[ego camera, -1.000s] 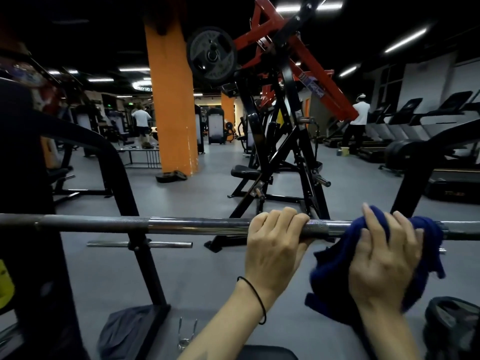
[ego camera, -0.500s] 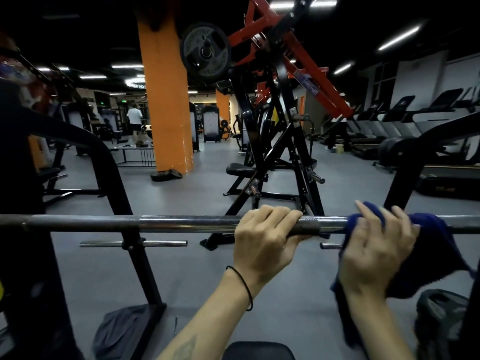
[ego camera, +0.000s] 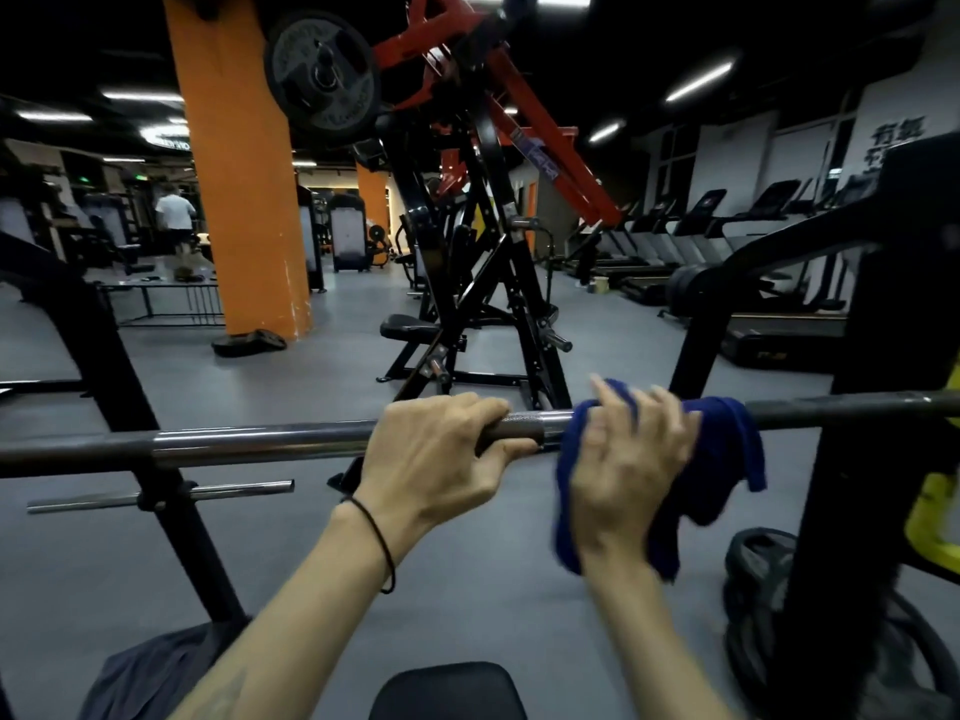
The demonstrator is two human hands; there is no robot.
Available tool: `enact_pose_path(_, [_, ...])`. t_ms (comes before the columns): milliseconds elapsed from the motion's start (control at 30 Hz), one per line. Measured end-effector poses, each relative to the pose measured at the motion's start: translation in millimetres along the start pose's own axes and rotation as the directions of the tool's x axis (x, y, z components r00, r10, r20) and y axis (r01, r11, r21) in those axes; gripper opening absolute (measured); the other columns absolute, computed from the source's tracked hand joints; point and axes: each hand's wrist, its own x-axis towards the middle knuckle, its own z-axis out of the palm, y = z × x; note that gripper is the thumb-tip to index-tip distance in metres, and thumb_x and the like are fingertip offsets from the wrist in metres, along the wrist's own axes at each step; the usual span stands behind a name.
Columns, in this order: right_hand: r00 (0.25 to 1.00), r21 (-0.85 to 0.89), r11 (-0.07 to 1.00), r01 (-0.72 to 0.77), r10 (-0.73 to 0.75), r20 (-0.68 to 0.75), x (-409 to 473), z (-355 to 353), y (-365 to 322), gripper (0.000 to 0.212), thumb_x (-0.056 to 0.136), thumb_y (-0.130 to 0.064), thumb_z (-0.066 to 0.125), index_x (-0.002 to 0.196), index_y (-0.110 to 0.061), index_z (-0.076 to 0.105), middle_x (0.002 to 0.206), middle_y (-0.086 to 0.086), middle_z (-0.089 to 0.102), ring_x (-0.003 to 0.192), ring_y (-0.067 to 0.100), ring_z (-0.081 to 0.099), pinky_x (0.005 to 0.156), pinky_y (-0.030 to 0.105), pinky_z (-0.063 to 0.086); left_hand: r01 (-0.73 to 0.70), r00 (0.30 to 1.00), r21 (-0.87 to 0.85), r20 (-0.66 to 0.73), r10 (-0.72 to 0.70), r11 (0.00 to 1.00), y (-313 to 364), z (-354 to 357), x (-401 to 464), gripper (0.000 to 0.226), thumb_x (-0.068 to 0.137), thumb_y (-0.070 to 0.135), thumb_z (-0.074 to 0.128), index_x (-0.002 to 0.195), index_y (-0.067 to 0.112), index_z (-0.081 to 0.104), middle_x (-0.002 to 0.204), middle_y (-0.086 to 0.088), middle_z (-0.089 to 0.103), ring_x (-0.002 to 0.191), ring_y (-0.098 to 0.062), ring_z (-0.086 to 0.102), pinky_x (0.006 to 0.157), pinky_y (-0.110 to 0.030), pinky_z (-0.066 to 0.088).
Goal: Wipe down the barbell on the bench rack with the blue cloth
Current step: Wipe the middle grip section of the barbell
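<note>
While the barbell [ego camera: 260, 446] lay across the rack, spanning the view from left to right, the left hand [ego camera: 436, 454] gripped its knurled middle section, fingers curled over the top and thumb beneath, steadying the shaft. Just beside it, the right hand [ego camera: 626, 459] pressed the blue cloth [ego camera: 727, 449] against the bar; the cloth was draped over the shaft with its loose ends hanging below, and the fingers lay spread and only partly curled over the fabric, slightly blurred. The step in hand appeared to be a wiping stroke along the centre of the bar. For a good result, the cloth should be wrapped fully round the shaft so that the underside is cleaned as well, and firm pressure should be applied over the knurling, where grime likely collects. The steadying hand should be moved aside so that no section is skipped.
</note>
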Motion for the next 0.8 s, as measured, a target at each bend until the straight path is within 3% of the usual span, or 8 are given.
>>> enact_pose_path(67, [0.997, 0.069, 0.996, 0.053, -0.057, 0.051, -16, 6, -24, 0.042, 0.108, -0.027, 0.037, 0.135, -0.016, 0.067, 0.130, 0.006, 0.062, 0.135, 0.031, 0.046, 0.126, 0.052, 0.014, 0.022, 0.996, 0.037, -0.085, -0.019, 0.999, 7, 5, -7, 0.038, 0.091, 0.055, 0.049, 0.104, 0.026, 0.070, 0.079, 0.008, 0.062, 0.067, -0.019, 0.058, 0.059, -0.032, 0.037])
enact_pose_path(200, [0.884, -0.006, 0.897, 0.441, -0.434, 0.174, 3, -19, 18, 0.043, 0.110, -0.029, 0.039, 0.147, -0.017, 0.058, 0.132, 0.009, 0.063, 0.127, 0.032, 0.054, 0.120, 0.049, 0.030, -0.014, 0.991, 0.047, -0.130, 0.020, 0.999, 16, 12, -24, 0.041, 0.097, 0.036, 0.055, 0.132, 0.016, 0.062, 0.106, 0.002, 0.062, 0.092, -0.022, 0.057, 0.085, -0.036, 0.043])
enact_pose_path(300, [0.926, -0.067, 0.931, 0.358, -0.346, 0.150, 15, -32, 54, 0.043, 0.110, -0.029, 0.037, 0.146, -0.016, 0.057, 0.131, 0.010, 0.062, 0.124, 0.035, 0.056, 0.119, 0.049, 0.031, -0.014, 0.992, 0.064, -0.124, 0.021, 0.998, 18, 15, -31, 0.049, 0.094, 0.033, 0.056, 0.138, 0.013, 0.057, 0.117, 0.000, 0.061, 0.106, -0.024, 0.056, 0.097, -0.040, 0.042])
enact_pose_path(367, [0.987, -0.056, 0.986, 0.157, -0.153, 0.056, 11, -28, 50, 0.044, 0.111, -0.028, 0.034, 0.142, -0.013, 0.062, 0.134, 0.011, 0.061, 0.131, 0.036, 0.052, 0.124, 0.049, 0.022, 0.044, 0.990, 0.057, -0.136, -0.036, 0.997, 24, 17, -27, 0.047, 0.092, 0.039, 0.056, 0.131, 0.014, 0.062, 0.112, 0.000, 0.063, 0.102, -0.025, 0.058, 0.096, -0.040, 0.041])
enact_pose_path(467, [0.996, 0.049, 0.994, -0.093, 0.093, 0.002, -3, -9, 2, 0.044, 0.108, -0.026, 0.034, 0.137, -0.013, 0.066, 0.136, 0.008, 0.060, 0.143, 0.034, 0.041, 0.128, 0.050, 0.009, 0.113, 0.986, 0.065, -0.132, -0.104, 0.991, 30, 19, -19, 0.041, 0.088, 0.046, 0.060, 0.117, 0.017, 0.065, 0.100, 0.000, 0.064, 0.090, -0.026, 0.058, 0.087, -0.040, 0.043])
enact_pose_path(567, [0.985, 0.075, 0.990, 0.123, -0.131, 0.112, -22, -4, -27, 0.045, 0.110, -0.029, 0.034, 0.144, -0.018, 0.061, 0.138, 0.006, 0.060, 0.141, 0.032, 0.045, 0.127, 0.052, 0.016, 0.082, 0.987, 0.076, -0.147, -0.070, 0.994, 24, 20, -16, 0.035, 0.081, 0.036, 0.068, 0.110, 0.016, 0.066, 0.091, 0.000, 0.062, 0.081, -0.026, 0.057, 0.077, -0.038, 0.044])
enact_pose_path(667, [0.899, 0.003, 0.912, 0.409, -0.404, 0.171, -3, -19, 12, 0.043, 0.110, -0.027, 0.039, 0.147, -0.018, 0.058, 0.135, 0.008, 0.063, 0.129, 0.032, 0.056, 0.120, 0.050, 0.032, 0.045, 0.989, 0.082, -0.143, -0.033, 0.996, 20, 19, -17, 0.033, 0.088, 0.042, 0.059, 0.109, 0.017, 0.066, 0.088, 0.001, 0.061, 0.078, -0.024, 0.057, 0.074, -0.037, 0.045])
enact_pose_path(800, [0.937, -0.053, 0.943, 0.328, -0.318, 0.143, 9, -33, 50, 0.044, 0.109, -0.027, 0.039, 0.147, -0.016, 0.057, 0.136, 0.011, 0.062, 0.130, 0.035, 0.054, 0.121, 0.052, 0.031, 0.082, 0.979, 0.032, -0.191, -0.075, 0.996, 24, 20, -17, 0.036, 0.095, 0.054, 0.057, 0.100, 0.019, 0.066, 0.082, 0.004, 0.060, 0.072, -0.020, 0.054, 0.071, -0.035, 0.043])
